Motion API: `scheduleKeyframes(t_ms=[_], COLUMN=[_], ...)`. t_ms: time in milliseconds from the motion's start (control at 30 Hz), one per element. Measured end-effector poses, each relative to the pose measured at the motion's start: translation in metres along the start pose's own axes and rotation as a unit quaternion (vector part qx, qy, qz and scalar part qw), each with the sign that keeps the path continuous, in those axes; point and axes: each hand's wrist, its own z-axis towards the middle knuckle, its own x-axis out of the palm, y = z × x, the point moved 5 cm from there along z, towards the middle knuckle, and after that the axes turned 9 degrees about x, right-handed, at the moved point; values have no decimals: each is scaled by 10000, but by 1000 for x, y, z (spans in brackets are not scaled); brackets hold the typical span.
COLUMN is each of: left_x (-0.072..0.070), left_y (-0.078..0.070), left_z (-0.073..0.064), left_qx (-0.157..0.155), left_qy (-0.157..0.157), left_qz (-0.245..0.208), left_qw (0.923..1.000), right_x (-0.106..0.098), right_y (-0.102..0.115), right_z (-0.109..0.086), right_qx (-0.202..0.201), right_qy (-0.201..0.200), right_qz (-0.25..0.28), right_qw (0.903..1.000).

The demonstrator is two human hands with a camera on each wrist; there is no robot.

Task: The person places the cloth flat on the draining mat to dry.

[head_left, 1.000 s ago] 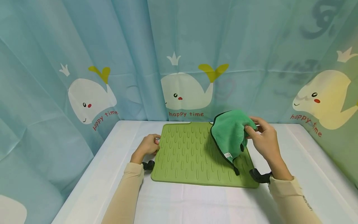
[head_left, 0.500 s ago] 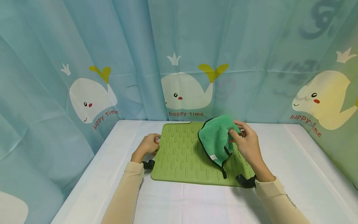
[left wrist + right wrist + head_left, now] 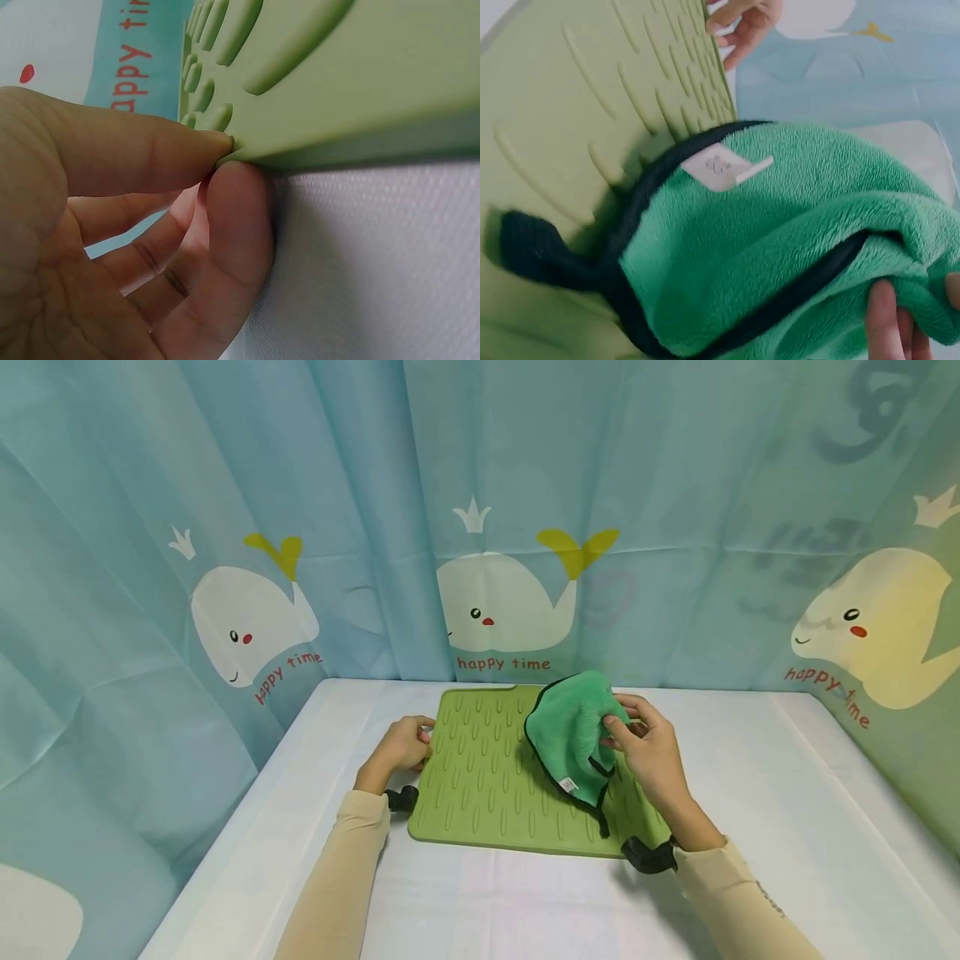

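A green drying mat (image 3: pixel 480 777) with raised oval ribs lies on the table. My left hand (image 3: pixel 402 745) pinches its left edge between thumb and forefinger; the left wrist view shows the thumb on top and the forefinger under the rim (image 3: pixel 300 159). Over the mat's right half hangs a green towel (image 3: pixel 570 727) with black edging, a white label (image 3: pixel 718 166) and a black hanging loop (image 3: pixel 540 251). My right hand (image 3: pixel 648 747) grips a bunched part of this towel at its right side. The towel covers part of the mat.
The table (image 3: pixel 480 902) has a white cloth over it. Behind and at both sides hangs a blue curtain (image 3: pixel 360 527) printed with whales, close to the table's back edge. A black wrist mount (image 3: pixel 647 856) on the right arm overlaps the mat's front right corner.
My right hand has moved left with the towel, from the mat's right edge further in over the mat. The left hand keeps its pinch on the mat's left edge.
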Motion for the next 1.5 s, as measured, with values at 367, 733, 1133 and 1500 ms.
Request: scheduleKeyframes(t_ms=[367,733,1133,1500], left_x=[0,2,-5,11], left_y=[1,1,-16,-92], left_z=[-2,0,-3,-14], left_qx=[20,16,192,1749], left_qy=[24,-25,100,25], left_qz=[65,211,817,957], left_qw=[10000,9998,9964,9799], right_x=[16,21,13,-24], right_y=[-17,-27,-25,-29], right_z=[-1,-1,2,15], right_qx=[688,533,512,365], right_qy=[517,1029,1749,1201], right_qz=[-377,-1110,-1686,-2630], right_qw=[9956,9870,9687,9566])
